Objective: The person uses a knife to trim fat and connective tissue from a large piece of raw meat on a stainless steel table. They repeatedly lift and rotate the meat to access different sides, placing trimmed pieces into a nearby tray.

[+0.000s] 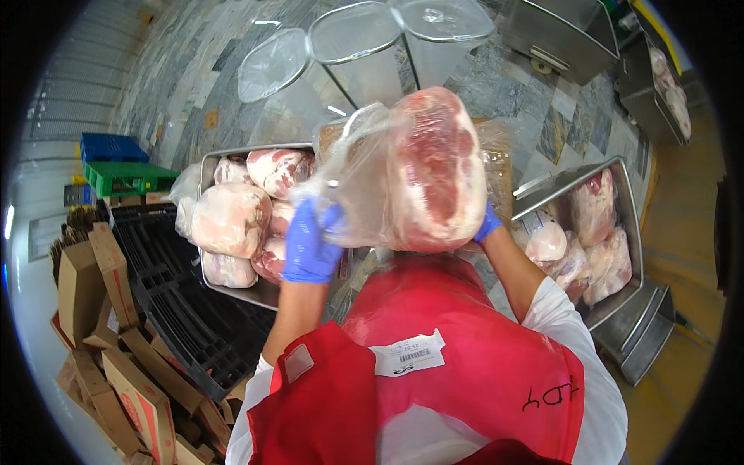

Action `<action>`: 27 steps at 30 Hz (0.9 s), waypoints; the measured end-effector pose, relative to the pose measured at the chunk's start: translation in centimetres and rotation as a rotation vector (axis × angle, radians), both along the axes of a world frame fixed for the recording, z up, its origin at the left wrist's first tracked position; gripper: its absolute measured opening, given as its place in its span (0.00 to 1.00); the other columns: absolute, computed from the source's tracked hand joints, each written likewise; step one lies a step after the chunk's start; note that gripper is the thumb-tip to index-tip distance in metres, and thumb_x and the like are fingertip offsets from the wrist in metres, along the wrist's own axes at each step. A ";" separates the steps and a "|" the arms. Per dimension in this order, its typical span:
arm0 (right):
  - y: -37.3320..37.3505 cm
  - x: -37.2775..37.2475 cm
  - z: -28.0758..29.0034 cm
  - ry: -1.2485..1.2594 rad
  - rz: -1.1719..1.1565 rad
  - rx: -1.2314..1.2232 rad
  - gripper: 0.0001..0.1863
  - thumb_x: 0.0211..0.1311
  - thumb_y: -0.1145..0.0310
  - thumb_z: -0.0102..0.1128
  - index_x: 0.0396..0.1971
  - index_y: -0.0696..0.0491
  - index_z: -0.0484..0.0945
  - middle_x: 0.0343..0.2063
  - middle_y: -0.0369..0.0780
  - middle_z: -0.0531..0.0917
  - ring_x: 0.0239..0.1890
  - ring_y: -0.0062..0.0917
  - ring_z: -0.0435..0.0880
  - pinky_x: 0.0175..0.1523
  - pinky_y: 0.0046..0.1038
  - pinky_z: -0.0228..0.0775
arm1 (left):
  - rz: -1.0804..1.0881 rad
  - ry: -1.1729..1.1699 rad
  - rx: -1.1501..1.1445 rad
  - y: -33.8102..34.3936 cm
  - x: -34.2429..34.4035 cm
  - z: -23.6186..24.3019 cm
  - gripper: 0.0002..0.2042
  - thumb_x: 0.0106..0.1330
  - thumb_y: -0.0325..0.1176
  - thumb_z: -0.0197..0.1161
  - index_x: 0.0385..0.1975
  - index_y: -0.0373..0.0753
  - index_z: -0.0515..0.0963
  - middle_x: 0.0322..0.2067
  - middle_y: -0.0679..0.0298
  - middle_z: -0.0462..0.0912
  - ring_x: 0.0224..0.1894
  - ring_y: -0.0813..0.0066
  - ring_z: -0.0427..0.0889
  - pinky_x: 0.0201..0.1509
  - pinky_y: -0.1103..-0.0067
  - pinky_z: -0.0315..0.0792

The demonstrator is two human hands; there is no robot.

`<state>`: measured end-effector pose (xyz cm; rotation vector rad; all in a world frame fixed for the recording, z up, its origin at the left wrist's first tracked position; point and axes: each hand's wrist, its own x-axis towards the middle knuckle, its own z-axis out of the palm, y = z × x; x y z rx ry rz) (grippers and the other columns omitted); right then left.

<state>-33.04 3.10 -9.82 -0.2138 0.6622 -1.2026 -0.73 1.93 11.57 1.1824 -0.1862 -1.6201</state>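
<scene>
A large cut of raw meat, red in the middle with a pale fat rim, is held up in front of me. Clear plastic wrap hangs loosely off its left side. My left hand, blue-gloved, is closed on this wrap. From the right, my right hand, also gloved, holds the lower edge of the meat; most of its fingers are hidden behind it. Behind the meat, a brown cardboard box is partly covered.
A metal bin with several meat pieces stands left; another metal bin with wrapped pieces stands right. Plastic-lined hoop stands are ahead. At left lie a black pallet and flattened cardboard boxes.
</scene>
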 end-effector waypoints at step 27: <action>-15.0 -1.2 13.9 1.831 0.618 -1.024 0.14 0.59 0.57 0.64 0.40 0.48 0.87 0.42 0.45 0.86 0.48 0.38 0.84 0.55 0.36 0.74 | 0.262 -0.062 -0.200 6.3 15.0 3.2 0.13 0.75 0.34 0.52 0.52 0.36 0.77 0.46 0.52 0.82 0.49 0.55 0.83 0.52 0.61 0.82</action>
